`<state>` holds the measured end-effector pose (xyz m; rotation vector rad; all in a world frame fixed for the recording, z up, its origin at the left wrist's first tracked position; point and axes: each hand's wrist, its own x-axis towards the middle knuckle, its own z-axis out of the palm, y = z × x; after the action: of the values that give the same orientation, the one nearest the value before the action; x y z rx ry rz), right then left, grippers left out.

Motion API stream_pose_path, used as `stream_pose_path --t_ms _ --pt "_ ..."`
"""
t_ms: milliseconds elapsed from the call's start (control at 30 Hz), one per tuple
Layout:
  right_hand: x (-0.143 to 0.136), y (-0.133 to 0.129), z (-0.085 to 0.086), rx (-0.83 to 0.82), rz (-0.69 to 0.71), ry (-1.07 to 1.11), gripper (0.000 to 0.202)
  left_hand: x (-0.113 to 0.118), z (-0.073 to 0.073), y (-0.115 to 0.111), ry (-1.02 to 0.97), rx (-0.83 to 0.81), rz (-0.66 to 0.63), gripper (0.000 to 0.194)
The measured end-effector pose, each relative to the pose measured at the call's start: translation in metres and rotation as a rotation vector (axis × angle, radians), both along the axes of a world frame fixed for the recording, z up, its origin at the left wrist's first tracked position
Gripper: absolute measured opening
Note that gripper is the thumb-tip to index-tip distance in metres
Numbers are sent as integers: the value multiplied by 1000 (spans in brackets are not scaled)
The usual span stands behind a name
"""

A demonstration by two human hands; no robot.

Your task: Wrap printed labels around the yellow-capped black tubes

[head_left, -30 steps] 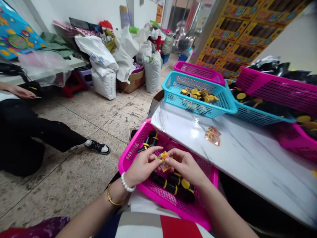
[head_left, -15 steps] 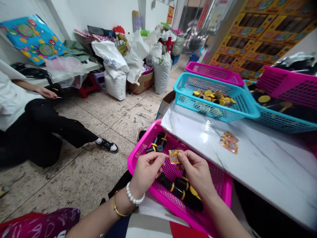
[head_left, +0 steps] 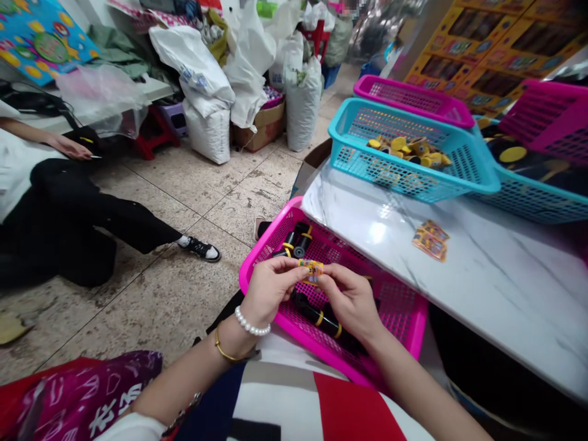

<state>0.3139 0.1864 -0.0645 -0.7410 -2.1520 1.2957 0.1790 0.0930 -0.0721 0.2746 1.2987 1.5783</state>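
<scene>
A small, colourful printed sticker [head_left: 312, 269] is pinched between my two hands above the pink basket. My left hand [head_left: 270, 288], with a pearl bracelet at its wrist, grips one end between thumb and finger. At the other end, the thumb and fingers of my right hand [head_left: 351, 300] close on it. Below them, the pink basket [head_left: 250, 269] holds several black cylinders [head_left: 327, 323] with yellow rings; my hands hide some of these. More printed stickers [head_left: 430, 240] lie on the marbled white table to the right.
Blue basket [head_left: 413, 184] with yellow-and-black pieces stands on the white table [head_left: 496, 275], beside another blue basket [head_left: 542, 196]. Yellow boxes [head_left: 487, 55] are stacked behind. Left, a seated person's leg [head_left: 105, 208] stretches across the floor; white sacks [head_left: 206, 116] stand farther back.
My left hand has come to the sticker and now pinches its near-left end, where before only my right hand held it. The view has tilted downward.
</scene>
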Motion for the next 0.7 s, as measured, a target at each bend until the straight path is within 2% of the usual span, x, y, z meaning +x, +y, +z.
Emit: stream_pose_path --t_ms 100,200,333,433,533,633,700 --pt "1 4 -3 -86 50 -81 28 -1 -1 2 -25 1 69 29" --pt "-1 4 -13 33 80 -348 30 -2 -2 4 -43 31 125 30" --pt "-8 -6 -29 222 148 -664 29 -3 -3 7 -55 23 74 31" --pt "-10 -13 -32 290 246 -712 21 -5 -8 7 -50 -12 0 31" --pt "-7 -15 -28 368 353 -731 33 -8 -12 7 -63 -45 -55 36" --pt "-5 -15 -21 468 395 -779 35 -10 -13 8 -81 -67 -56 37" --pt "-3 -11 -17 464 417 -773 29 -11 -11 9 -86 -81 -47 37"
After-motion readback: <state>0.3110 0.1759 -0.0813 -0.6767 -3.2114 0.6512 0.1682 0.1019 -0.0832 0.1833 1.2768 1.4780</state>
